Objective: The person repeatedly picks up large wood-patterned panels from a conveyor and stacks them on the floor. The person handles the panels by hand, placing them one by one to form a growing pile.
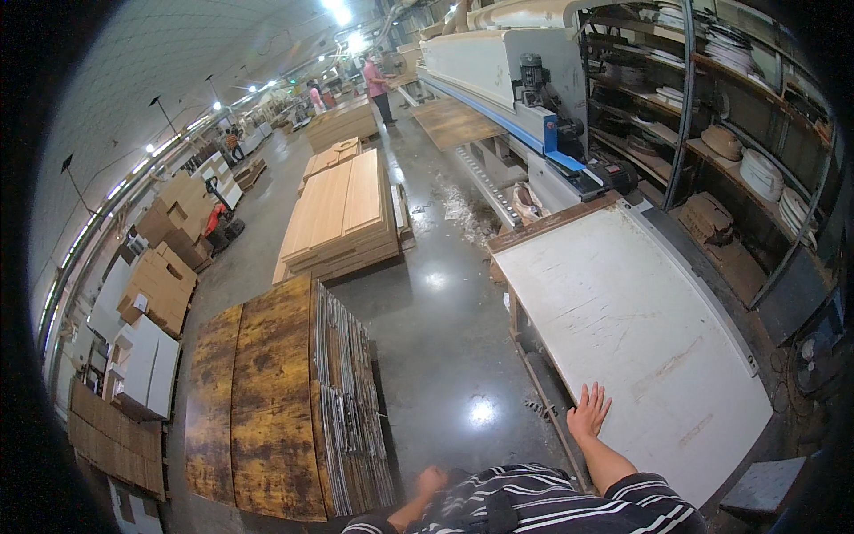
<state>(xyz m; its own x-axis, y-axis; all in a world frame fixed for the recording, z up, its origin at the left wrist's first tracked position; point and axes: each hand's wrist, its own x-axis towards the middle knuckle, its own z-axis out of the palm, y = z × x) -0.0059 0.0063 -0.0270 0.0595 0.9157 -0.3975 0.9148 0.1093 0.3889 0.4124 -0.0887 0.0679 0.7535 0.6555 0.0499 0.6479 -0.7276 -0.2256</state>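
Opens onto a glossy grey floor point(445, 343) under bright lamps point(356, 42), with metal shelving point(684, 133) along the floor's right edge and a pale ceiling point(178, 62) above its left.

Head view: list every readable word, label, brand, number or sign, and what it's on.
None can be read.
White tabletop under the right hand: scratches and stains, no lettering visible.
Brown carton at left: pale patch, too small to read.
Long machine: any markings too small or blurred to read.
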